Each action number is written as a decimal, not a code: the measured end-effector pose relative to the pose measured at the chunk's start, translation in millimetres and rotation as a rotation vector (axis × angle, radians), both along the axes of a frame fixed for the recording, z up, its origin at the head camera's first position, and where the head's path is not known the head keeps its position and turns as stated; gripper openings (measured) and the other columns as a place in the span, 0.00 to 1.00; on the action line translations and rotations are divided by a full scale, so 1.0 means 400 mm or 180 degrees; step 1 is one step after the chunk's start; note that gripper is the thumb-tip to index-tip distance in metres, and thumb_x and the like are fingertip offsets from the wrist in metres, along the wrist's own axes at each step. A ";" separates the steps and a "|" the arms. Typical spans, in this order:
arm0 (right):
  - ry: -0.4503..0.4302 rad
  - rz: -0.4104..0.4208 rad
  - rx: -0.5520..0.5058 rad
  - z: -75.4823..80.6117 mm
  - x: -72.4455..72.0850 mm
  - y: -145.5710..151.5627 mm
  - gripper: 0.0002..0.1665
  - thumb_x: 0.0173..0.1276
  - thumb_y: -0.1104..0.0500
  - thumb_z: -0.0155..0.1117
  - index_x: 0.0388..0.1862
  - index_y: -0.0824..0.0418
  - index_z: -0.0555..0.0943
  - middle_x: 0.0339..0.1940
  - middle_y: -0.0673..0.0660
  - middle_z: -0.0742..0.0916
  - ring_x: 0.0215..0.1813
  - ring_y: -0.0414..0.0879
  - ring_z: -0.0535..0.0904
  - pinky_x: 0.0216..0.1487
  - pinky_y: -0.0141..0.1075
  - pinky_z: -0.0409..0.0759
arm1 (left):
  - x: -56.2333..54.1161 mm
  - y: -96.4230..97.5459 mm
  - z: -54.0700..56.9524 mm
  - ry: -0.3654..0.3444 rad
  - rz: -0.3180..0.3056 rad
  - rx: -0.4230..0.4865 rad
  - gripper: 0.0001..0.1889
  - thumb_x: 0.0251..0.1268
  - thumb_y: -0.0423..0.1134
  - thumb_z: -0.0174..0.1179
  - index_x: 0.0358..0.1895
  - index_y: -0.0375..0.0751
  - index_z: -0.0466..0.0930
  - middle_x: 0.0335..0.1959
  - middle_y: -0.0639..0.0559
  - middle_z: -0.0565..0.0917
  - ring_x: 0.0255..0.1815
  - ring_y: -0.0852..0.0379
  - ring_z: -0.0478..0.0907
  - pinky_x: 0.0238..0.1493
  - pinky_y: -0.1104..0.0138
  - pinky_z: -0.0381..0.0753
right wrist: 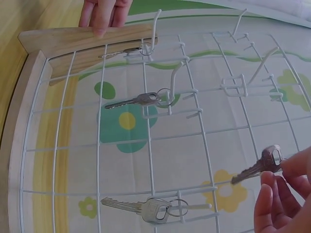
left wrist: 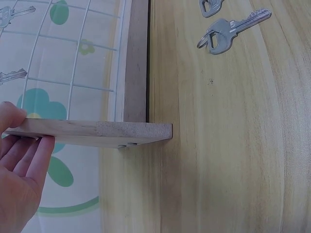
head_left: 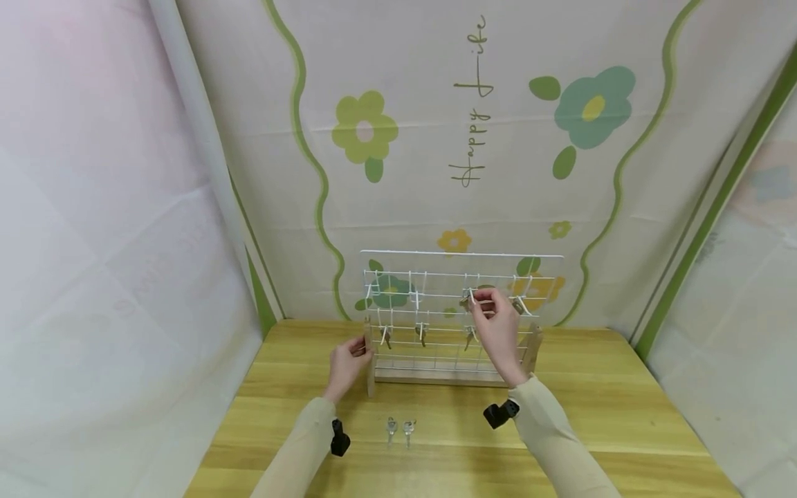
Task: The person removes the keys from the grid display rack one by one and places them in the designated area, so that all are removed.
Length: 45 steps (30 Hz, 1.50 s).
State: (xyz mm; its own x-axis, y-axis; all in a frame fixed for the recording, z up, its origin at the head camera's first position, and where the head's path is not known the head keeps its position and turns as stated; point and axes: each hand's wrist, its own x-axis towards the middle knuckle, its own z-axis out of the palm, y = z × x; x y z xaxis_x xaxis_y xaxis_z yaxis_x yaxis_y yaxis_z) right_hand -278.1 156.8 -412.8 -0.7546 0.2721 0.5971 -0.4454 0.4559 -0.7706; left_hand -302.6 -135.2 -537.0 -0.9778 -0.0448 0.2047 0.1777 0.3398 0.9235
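Observation:
A white wire grid rack [head_left: 398, 344] on a wooden base stands on the table. My left hand [head_left: 349, 363] grips its left wooden side panel [left wrist: 82, 127], thumb on one face and fingers on the other. At the upper part of the grid, my right hand [head_left: 498, 325] pinches a key [right wrist: 270, 158] by its head, beside a hook. Three keys hang from the lower row of hooks: a left one [head_left: 386, 337], a middle one [right wrist: 146, 99] and a right one [right wrist: 155, 210]. Another key [head_left: 518, 305] hangs at the upper right, just past my right hand.
Two loose keys, a left one [head_left: 391, 427] and a right one [head_left: 408, 430], lie on the wooden table [head_left: 598, 415] in front of the rack. Two white hooks, one at the far left [head_left: 371, 290] and one beside it [head_left: 416, 300], jut out from the upper grid. A printed cloth [head_left: 423, 200] hangs behind.

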 end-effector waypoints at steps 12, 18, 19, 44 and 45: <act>-0.0085 0.0066 0.0109 0.006 0.018 0.002 0.04 0.67 0.66 0.64 0.39 0.66 0.83 0.39 0.61 0.88 0.34 0.36 0.81 0.32 0.18 0.79 | 0.003 0.004 0.006 -0.0014 0.0016 0.0009 0.19 0.61 0.27 0.65 0.55 0.24 0.80 0.52 0.30 0.84 0.53 0.38 0.85 0.51 0.59 0.89; -0.0140 0.0072 0.0154 0.008 0.030 0.002 0.04 0.67 0.65 0.64 0.39 0.64 0.83 0.37 0.60 0.88 0.34 0.41 0.82 0.31 0.21 0.79 | 0.001 0.003 -0.003 0.0005 0.0011 0.0019 0.19 0.61 0.27 0.65 0.55 0.25 0.80 0.52 0.30 0.84 0.53 0.38 0.85 0.50 0.59 0.89; -0.0150 0.0081 0.0154 0.009 0.033 0.002 0.03 0.67 0.65 0.65 0.39 0.64 0.83 0.37 0.59 0.88 0.34 0.41 0.81 0.30 0.21 0.79 | 0.001 0.002 -0.004 0.0005 0.0007 0.0026 0.19 0.60 0.27 0.65 0.55 0.25 0.80 0.52 0.30 0.84 0.53 0.38 0.85 0.50 0.59 0.89; -0.0083 0.0302 0.0085 0.028 0.079 0.004 0.03 0.65 0.65 0.68 0.35 0.65 0.83 0.34 0.59 0.88 0.33 0.30 0.79 0.34 0.18 0.81 | -0.004 0.003 0.000 -0.0080 0.0032 0.0024 0.19 0.61 0.28 0.66 0.56 0.27 0.80 0.54 0.31 0.84 0.54 0.38 0.84 0.52 0.58 0.89; -0.0097 0.0330 0.0089 0.029 0.081 0.004 0.03 0.65 0.65 0.68 0.35 0.65 0.83 0.33 0.59 0.88 0.33 0.30 0.79 0.34 0.18 0.81 | -0.005 0.003 0.000 -0.0077 0.0036 0.0017 0.19 0.61 0.28 0.66 0.56 0.27 0.80 0.54 0.31 0.84 0.54 0.39 0.84 0.52 0.58 0.89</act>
